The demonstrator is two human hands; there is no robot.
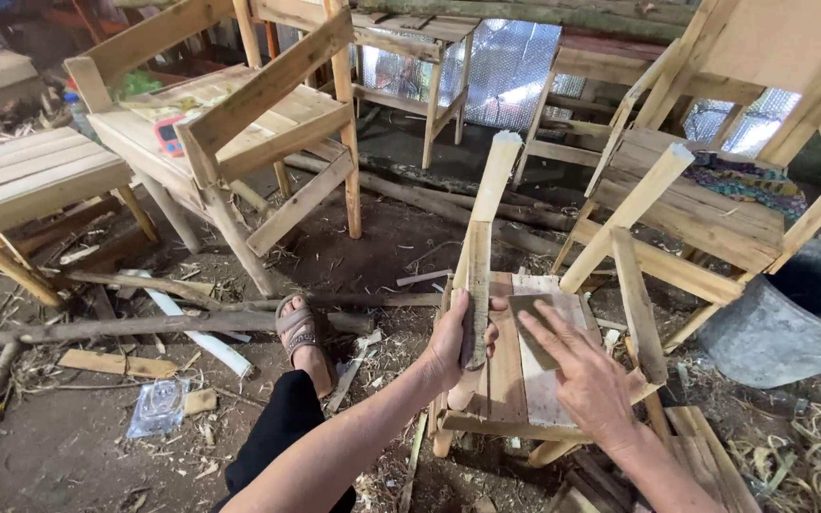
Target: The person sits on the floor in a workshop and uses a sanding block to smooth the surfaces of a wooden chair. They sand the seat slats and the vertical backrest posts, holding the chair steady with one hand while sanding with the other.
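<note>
Wooden and unfinished, the small chair (515,370) is tipped near the middle of the dirt floor (78,446), steadied by the left hand (453,342), its grip clamped on a leg, while sandpaper (534,328) is pressed flat on the seat slats under the right hand (586,380), fingers held together.

Left hand (455,344): fingers curled in a closed grip, forearm extended forward. Right hand (583,375): flat, palm down, fingers spread and pressing. Both forearms bare.
</note>
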